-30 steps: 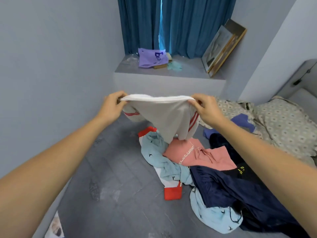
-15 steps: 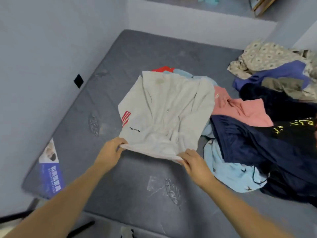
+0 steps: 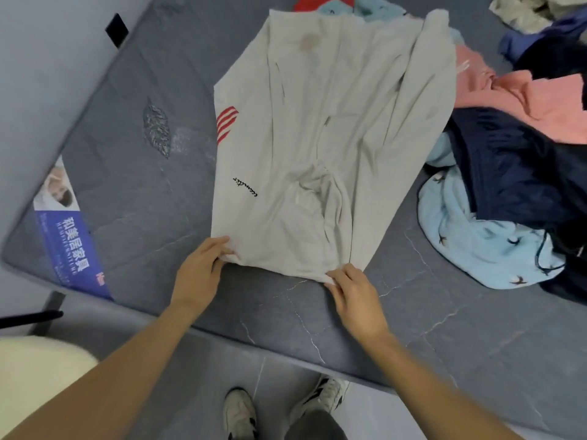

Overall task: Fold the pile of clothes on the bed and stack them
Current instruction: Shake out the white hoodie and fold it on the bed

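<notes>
1. Centre of frame: we see the grey garment point(image 3: 320, 147) spread flat on the mattress point(image 3: 133, 173).
2. Left hand point(image 3: 198, 274) pinches its near-left corner; right hand point(image 3: 354, 295) pinches its near-right corner.
3. Clothes pile point(image 3: 508, 173) lies at right, touching the garment.

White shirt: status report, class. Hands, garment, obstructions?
Left hand and right hand pinch white shirt hem. Shirt spread on mattress. Far edge overlaps clothes pile.

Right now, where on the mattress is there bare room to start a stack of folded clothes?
Bare mattress lies left of the white garment, out to the wall and the blue label. A second strip runs along the near edge, right of the right hand. The right side is crowded: light blue garment, navy garment, pink garment.
</notes>
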`<state>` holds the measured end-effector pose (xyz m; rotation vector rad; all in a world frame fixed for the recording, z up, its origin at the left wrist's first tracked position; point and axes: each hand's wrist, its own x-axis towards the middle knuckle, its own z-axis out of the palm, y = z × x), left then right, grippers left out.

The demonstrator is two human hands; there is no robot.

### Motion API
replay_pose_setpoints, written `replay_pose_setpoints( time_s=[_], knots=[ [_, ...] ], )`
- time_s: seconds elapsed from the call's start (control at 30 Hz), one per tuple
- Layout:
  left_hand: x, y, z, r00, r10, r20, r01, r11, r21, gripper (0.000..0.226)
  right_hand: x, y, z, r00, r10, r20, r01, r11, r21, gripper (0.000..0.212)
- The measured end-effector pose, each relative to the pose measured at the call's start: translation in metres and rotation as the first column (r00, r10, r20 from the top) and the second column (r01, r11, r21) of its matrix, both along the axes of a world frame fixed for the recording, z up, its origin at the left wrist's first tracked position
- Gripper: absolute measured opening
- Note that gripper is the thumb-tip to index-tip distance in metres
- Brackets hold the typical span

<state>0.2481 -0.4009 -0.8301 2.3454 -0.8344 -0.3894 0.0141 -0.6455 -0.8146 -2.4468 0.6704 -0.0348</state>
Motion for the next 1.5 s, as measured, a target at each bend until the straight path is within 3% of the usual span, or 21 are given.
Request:
replay_pose_setpoints(
  time_s=[0.37,0.5,0.63,0.77,0.9,1.03,1.17,1.4,1.5],
  knots=[
    [-0.046,0.070,0.001,0.999,0.031,-0.011,-0.031,0.999,0.040,0.031,-0.039,0.059,-0.005,0.993,0.089,-0.082,-0.085,0.995,0.058,0.019],
    [-0.048,0.070,0.001,0.998,0.035,-0.057,-0.033,0.998,0.050,0.038,-0.039,0.054,-0.003,0.969,0.134,-0.210,-0.103,0.983,0.149,0.035],
    [-0.045,0.056,0.012,0.977,0.142,-0.159,-0.138,0.990,0.036,0.043,-0.027,0.043,0.010,0.968,0.110,-0.225,-0.089,0.991,0.100,0.045],
    [-0.030,0.032,0.021,0.845,0.400,-0.356,-0.433,0.901,-0.017,0.054,0.010,0.016,0.028,0.998,0.036,-0.057,-0.035,0.999,0.008,0.040],
    [-0.018,0.021,0.024,0.611,0.572,-0.547,-0.661,0.749,0.045,0.050,0.079,-0.001,0.046,0.971,0.237,0.027,-0.234,0.969,-0.082,0.038],
    [-0.034,0.026,0.021,0.344,0.675,-0.652,-0.809,0.566,0.159,0.054,0.155,0.017,0.055,0.807,0.590,-0.018,-0.590,0.807,-0.023,0.046],
    [-0.070,0.030,0.016,0.128,0.631,-0.765,-0.888,0.416,0.194,0.040,0.212,0.049,0.053,0.544,0.833,-0.101,-0.835,0.549,0.033,0.054],
    [-0.140,-0.007,0.008,-0.025,0.540,-0.841,-0.939,0.276,0.205,0.030,0.266,0.088,0.038,0.174,0.972,-0.156,-0.984,0.177,0.005,0.062],
    [-0.176,-0.038,0.007,-0.084,0.499,-0.863,-0.950,0.220,0.220,0.023,0.270,0.100,0.028,0.026,0.968,-0.251,-1.000,0.021,-0.020,0.064]
  ],
)
